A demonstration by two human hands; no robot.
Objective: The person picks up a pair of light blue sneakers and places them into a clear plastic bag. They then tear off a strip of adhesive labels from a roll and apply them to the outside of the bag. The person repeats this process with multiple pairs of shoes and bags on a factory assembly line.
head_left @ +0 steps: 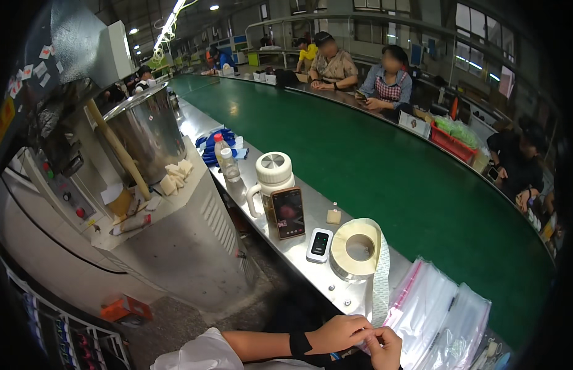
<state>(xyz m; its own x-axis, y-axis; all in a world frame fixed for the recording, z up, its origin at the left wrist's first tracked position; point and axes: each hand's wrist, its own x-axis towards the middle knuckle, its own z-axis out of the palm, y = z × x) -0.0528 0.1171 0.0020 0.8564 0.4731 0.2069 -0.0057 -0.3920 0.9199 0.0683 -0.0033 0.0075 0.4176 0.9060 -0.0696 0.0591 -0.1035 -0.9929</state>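
My left hand (339,333) and my right hand (385,346) meet at the bottom edge, fingertips pinched together on the loose end of a white label strip (380,290). That strip hangs down from a large roll of labels (358,248) standing on the steel ledge (302,250). A black band circles my left wrist. Just right of my hands lies a stack of clear zip bags with pink seals (434,314).
On the ledge stand a phone (289,213) leaning on a white jug (272,179), a small white device (319,245), a plastic bottle (226,159). A green conveyor belt (372,160) runs away; other people sit along its far side. A steel machine (147,132) stands left.
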